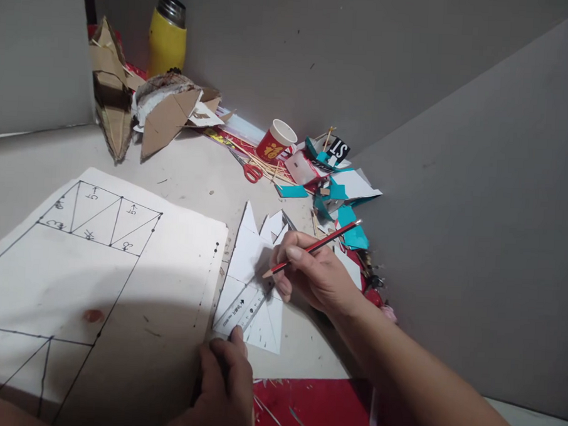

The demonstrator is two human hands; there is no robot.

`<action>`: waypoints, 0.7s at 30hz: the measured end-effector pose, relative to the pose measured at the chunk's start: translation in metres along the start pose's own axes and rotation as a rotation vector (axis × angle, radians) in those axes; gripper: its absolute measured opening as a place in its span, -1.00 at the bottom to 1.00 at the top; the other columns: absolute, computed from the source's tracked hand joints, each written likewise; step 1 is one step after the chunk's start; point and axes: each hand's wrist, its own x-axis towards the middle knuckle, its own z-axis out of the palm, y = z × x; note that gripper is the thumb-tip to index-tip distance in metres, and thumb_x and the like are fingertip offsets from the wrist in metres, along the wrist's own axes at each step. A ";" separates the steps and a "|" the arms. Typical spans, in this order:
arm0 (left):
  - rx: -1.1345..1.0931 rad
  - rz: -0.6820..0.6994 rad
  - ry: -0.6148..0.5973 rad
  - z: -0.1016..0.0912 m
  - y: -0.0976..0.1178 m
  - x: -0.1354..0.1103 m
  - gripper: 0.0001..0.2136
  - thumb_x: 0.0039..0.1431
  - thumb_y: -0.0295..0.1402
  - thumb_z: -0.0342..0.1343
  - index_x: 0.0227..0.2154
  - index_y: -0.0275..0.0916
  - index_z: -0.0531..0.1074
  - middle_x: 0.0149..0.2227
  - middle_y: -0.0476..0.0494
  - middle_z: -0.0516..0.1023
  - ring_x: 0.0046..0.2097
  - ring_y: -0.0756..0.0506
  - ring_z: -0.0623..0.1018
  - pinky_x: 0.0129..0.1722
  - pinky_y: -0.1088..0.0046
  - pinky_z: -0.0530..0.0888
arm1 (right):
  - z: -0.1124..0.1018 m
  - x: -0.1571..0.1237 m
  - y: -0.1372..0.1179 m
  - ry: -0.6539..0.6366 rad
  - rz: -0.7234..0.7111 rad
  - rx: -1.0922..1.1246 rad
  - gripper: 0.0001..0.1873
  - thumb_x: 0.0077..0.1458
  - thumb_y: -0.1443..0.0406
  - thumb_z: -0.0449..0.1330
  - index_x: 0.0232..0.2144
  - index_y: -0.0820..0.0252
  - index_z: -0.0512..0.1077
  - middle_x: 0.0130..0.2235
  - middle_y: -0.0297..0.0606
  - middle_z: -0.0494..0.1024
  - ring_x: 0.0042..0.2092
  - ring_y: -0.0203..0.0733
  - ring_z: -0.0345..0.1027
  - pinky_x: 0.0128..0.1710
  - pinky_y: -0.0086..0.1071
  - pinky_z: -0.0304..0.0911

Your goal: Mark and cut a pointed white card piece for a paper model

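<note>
A red and black pencil [318,244] is pinched in my right hand [316,271], its sharpened tip just over a white card piece [242,255] with drawn lines and cut points along its far edge. Across that card lies a clear ruler [246,309], set at a slant. My left hand [227,374] rests at the ruler's near end, fingertips pressing down on it and the card. To the left is a large white sheet [168,283] marked with black lines, triangles and small writing.
Red-handled scissors [252,173], a red and white cup [276,140] and thin sticks lie behind the card. Teal and white scraps [352,225] pile up on the right. Cardboard pieces [168,123] and a yellow flask [168,38] stand at the back left. Grey walls enclose the far side.
</note>
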 end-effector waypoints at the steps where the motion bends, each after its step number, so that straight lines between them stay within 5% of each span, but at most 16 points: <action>1: 0.010 0.015 -0.015 -0.001 0.000 0.000 -0.64 0.21 -0.14 0.06 -0.13 -0.27 0.59 -0.10 -0.39 0.63 -0.26 -0.22 0.54 -0.38 0.16 0.52 | -0.001 0.000 0.002 -0.003 0.011 0.007 -0.68 0.16 0.17 0.31 -0.50 0.21 0.33 -0.58 -0.37 0.56 -0.65 -0.40 0.37 -0.64 -0.55 0.31; 7: 0.159 0.233 -0.121 -0.003 0.003 0.001 -0.53 0.35 -0.26 -0.24 0.04 -0.39 0.49 -0.05 -0.43 0.61 -0.26 -0.17 0.61 -0.29 0.17 0.60 | -0.002 0.001 0.010 -0.006 0.034 0.006 -0.69 0.17 0.17 0.29 -0.49 0.21 0.33 -0.58 -0.35 0.58 -0.65 -0.38 0.38 -0.61 -0.53 0.33; 13: 0.003 -0.002 0.092 0.004 -0.001 -0.003 -0.62 0.22 -0.15 -0.02 -0.14 -0.32 0.54 -0.14 -0.33 0.61 -0.13 -0.25 0.57 -0.16 0.10 0.51 | 0.000 0.001 0.009 -0.004 0.037 -0.015 -0.68 0.17 0.16 0.30 -0.49 0.20 0.33 -0.59 -0.36 0.57 -0.66 -0.38 0.36 -0.61 -0.51 0.31; 21: -0.067 -0.037 0.117 0.008 -0.001 -0.004 -0.63 0.19 -0.15 0.02 -0.15 -0.33 0.53 -0.13 -0.36 0.57 -0.09 -0.29 0.56 -0.23 0.17 0.43 | 0.001 0.002 0.009 0.016 0.052 -0.036 -0.68 0.17 0.15 0.29 -0.50 0.18 0.34 -0.59 -0.38 0.55 -0.63 -0.38 0.36 -0.59 -0.51 0.31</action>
